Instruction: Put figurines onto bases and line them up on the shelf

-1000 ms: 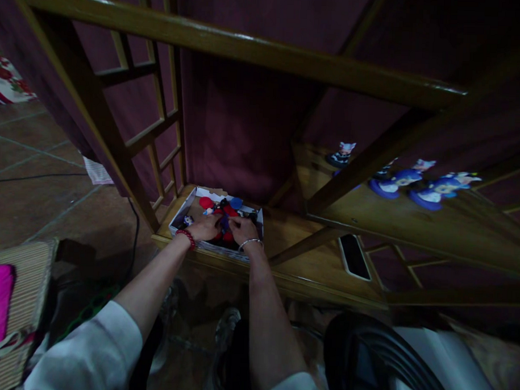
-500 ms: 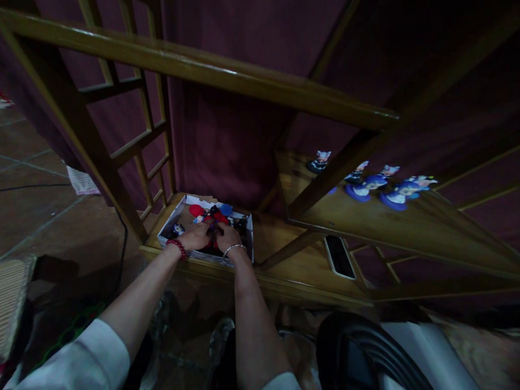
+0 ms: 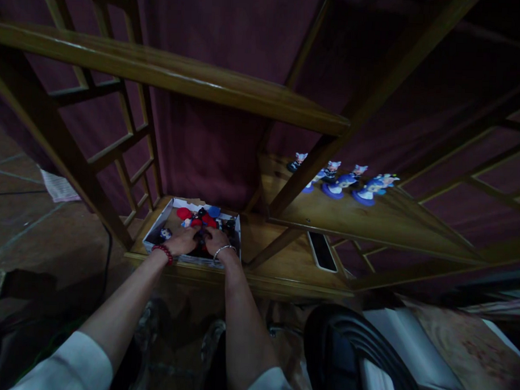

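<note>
A shallow white-walled cardboard box (image 3: 158, 222) stands on the low wooden shelf, holding several small figurines. Both of my hands reach down into it, close together. My left hand (image 3: 184, 242), with a red bead bracelet at the wrist, has its fingers curled at a dark red-and-black figurine (image 3: 202, 247). From the other side my right hand (image 3: 217, 240), wearing a silver bangle, closes on the same figurine, which the fingers largely hide. Beyond the fingers lie figurines with a red top (image 3: 184, 213) and a blue top (image 3: 214, 211). A small blue-and-white figurine (image 3: 165, 234) rests by the box's left wall.
Several blue-and-white and dark figurines (image 3: 366, 192) stand on the raised shelf (image 3: 323, 207) at right. A phone (image 3: 323, 252) lies on the lower shelf. A wooden rail (image 3: 195, 84) crosses above my hands. A black bag (image 3: 352, 357) is at lower right.
The whole view has shifted, so the box, hands and shelf appear slightly further left. Both hands stay in the box at the same figurine, with little visible movement.
</note>
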`<action>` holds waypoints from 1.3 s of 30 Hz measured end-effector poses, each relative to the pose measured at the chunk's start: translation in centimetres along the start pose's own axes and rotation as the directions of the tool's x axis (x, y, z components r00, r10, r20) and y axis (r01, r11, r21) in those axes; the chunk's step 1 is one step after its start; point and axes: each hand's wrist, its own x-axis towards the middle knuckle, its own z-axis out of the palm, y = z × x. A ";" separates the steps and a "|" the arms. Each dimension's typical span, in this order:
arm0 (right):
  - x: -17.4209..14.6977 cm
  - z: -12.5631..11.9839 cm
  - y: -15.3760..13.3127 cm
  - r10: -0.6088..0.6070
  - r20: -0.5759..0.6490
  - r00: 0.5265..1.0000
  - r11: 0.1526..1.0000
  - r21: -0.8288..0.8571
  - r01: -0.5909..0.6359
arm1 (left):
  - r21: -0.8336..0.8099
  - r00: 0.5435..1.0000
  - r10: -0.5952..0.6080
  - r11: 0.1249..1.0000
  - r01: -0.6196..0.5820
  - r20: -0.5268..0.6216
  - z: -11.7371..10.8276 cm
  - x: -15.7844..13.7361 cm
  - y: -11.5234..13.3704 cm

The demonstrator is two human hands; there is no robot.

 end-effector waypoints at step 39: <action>2.8 0.9 1.2 0.101 -0.088 0.991 0.995 0.002 -0.101 | 0.168 0.983 0.150 0.972 -0.166 0.102 0.2 0.1 0.1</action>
